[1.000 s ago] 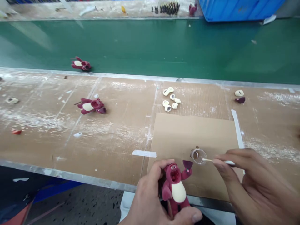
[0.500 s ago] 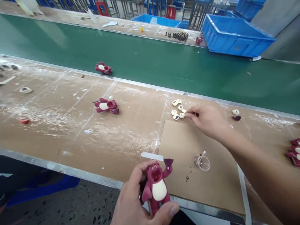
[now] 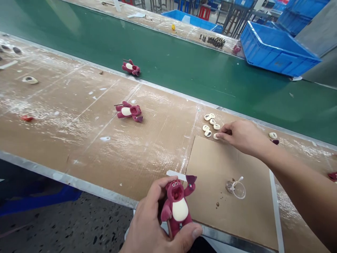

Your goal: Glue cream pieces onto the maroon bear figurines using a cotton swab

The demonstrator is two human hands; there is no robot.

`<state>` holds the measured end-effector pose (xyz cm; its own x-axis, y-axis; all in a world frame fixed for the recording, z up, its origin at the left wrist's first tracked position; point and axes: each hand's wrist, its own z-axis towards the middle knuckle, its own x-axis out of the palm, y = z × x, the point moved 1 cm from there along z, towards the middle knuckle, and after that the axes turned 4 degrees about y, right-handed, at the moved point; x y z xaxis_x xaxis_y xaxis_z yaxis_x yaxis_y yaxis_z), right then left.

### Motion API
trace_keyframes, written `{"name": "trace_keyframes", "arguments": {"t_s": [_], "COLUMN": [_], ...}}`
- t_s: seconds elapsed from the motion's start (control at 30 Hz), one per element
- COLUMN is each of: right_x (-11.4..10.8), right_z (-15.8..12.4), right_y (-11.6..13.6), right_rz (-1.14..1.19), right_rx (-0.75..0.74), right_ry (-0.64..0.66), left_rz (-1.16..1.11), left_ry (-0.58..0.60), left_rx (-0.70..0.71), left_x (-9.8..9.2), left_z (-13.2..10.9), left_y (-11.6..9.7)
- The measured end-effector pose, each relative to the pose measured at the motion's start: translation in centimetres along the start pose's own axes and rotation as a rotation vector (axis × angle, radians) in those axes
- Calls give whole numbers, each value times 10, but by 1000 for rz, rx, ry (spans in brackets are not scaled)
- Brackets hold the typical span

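Note:
My left hand (image 3: 155,225) is closed around a magenta bear figure (image 3: 177,207) with a cream belly, held upright at the near edge of the bench. My right hand (image 3: 240,136) reaches across the bench, its fingertips pinched on a small cream face piece (image 3: 216,136) at the edge of a cluster of several cream pieces (image 3: 210,124). A small clear cup (image 3: 238,189) with a white stick resting in it stands on the cardboard sheet (image 3: 210,165) between my hands.
Another bear (image 3: 129,111) lies on the brown bench, and one (image 3: 131,67) rides the green conveyor belt (image 3: 184,66). A cream piece (image 3: 273,135) and a purple bit (image 3: 275,141) lie to the right. A blue crate (image 3: 276,49) stands beyond the belt.
My right hand left the stick in the cup, reached to the cream pieces, and drew one toward the cardboard sheet. The view tilted up and right. The left hand kept the bear.

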<state>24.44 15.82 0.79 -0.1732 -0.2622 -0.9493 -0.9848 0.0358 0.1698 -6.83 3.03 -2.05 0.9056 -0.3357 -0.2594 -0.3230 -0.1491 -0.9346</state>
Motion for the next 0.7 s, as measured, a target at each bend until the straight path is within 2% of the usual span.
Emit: {"name": "trace_keyframes", "arguments": {"t_s": [0.27,0.47,0.7], "right_x": [4,1,4], "right_z": [-2,4,15], "right_y": [0,-14,-19], "right_rz": [18,54,129], "right_rx": [-151,-309,-297], "right_ry": [18,69,-32], "left_rz": [-123,-71,-36], "left_ry": [25,15,105], "left_rx": [-7,-1,148], "left_x": [9,8,16], "left_z": [3,2,2], "left_y": [-5,-6,5]}}
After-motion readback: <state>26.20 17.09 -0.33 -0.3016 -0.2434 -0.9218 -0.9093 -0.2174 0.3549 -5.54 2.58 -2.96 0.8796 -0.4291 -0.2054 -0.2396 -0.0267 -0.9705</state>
